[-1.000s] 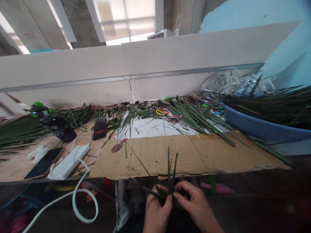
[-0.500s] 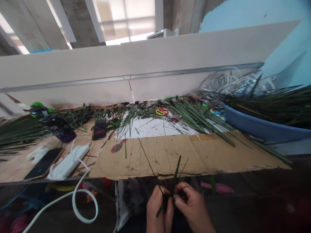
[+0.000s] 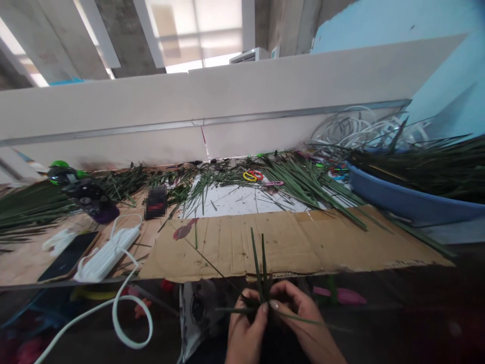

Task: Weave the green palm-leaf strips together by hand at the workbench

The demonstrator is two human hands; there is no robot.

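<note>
Both my hands are together at the table's front edge, low in the view. My left hand [image 3: 248, 323] pinches several long green leaf strips [image 3: 256, 260] where they cross, thumb on top. Close against it, my right hand [image 3: 299, 316] has its thumb and fingers closed on the same crossing strips. Two strips point up over the cardboard, one reaches out to the left, and another trails right across my right hand. A thin dark strip slants up to the left. How the strips are woven at the crossing is hidden by my fingers.
A cardboard sheet [image 3: 235, 247] covers the front of the table. Behind it lie scissors [image 3: 253, 175] and loose leaves [image 3: 303, 184]. At left are a phone [image 3: 68, 256], a power strip [image 3: 108, 253] and a dark bottle [image 3: 93, 199]. A blue basin [image 3: 409, 194] full of leaves stands right.
The strips in my hands have turned: two now stand upright side by side, and others spread left and right. My left thumb has come up over the crossing.
</note>
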